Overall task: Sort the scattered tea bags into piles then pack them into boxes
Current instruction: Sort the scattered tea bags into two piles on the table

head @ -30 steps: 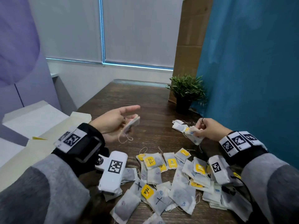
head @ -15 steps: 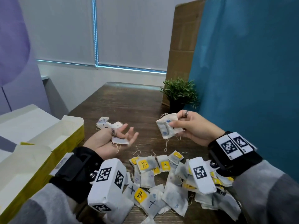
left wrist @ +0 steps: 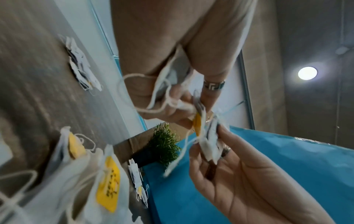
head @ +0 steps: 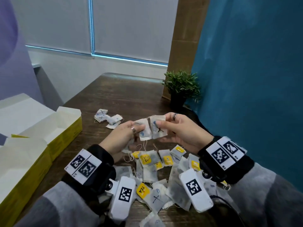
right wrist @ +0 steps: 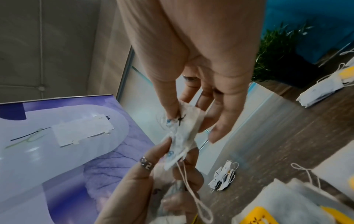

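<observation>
Above the middle of the table both hands meet on a small bunch of white tea bags [head: 152, 130]. My left hand [head: 139, 128] pinches the bag with a blue mark [right wrist: 172, 156], and a second bag [head: 129, 145] is tucked under its lower fingers. My right hand [head: 161, 122] pinches the bag marked with a black X [right wrist: 182, 121] between thumb and fingers. Strings hang below [left wrist: 145, 97]. A small sorted pile [head: 106, 117] lies farther back. A loose heap of tea bags [head: 150, 171], many with yellow tags, lies under my wrists.
Two open yellow boxes [head: 65, 128] [head: 24, 163] stand along the table's left edge. A potted plant [head: 182, 90] sits at the back right against a blue partition [head: 246, 79]. Bare dark wood [head: 118, 95] shows behind the small pile.
My right hand lifted tea bags from the table's right side and carried them left. My left hand turned from palm up and now pinches the same bunch.
</observation>
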Motion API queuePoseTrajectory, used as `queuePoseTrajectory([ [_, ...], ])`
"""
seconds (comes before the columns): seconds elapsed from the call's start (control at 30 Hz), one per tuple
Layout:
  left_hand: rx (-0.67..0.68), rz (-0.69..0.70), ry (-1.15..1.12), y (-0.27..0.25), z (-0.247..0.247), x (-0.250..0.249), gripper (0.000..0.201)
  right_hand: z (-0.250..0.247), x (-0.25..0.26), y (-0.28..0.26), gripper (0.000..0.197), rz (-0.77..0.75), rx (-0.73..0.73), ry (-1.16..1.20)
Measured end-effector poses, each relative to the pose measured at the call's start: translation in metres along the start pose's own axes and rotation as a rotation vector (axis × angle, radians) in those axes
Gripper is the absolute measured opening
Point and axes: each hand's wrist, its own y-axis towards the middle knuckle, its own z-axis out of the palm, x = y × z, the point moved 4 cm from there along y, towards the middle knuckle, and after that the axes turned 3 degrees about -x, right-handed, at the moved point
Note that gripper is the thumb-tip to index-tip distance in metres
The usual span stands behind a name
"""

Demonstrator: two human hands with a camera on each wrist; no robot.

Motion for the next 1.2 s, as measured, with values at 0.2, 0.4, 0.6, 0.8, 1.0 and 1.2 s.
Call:
queuePoseTrajectory([
  [0.2,-0.028,-0.109,-0.127,0.005,-0.020,0.007,0.019,0.005,0.002,0.011,0.008,0.069,-0.006,0.168],
  [0.4,-0.042,-0.140,-0.122,0.008,-0.027,0.016,0.017,0.034,-0.010,0.021,0.010,0.166,0.150,0.139],
  [0.6,0.032,-0.183,-0.166,0.007,-0.022,0.013,0.023,0.042,-0.020,0.029,0.013,0.139,0.105,-0.065],
  [0.8,0.093,-0.268,-0.416,0.004,-0.031,0.002,0.047,0.038,-0.007,0.037,0.022,0.084,-0.049,0.215],
  [1.0,-0.070,-0.222,-0.420,0.010,-0.055,-0.007,0.017,0.019,-0.017,0.042,0.023,0.381,-0.023,0.234],
  [1.2,-0.112,-0.188,-0.466,0.014,-0.065,-0.011,0.015,0.039,-0.026,0.045,0.033,0.123,0.229,-0.988],
])
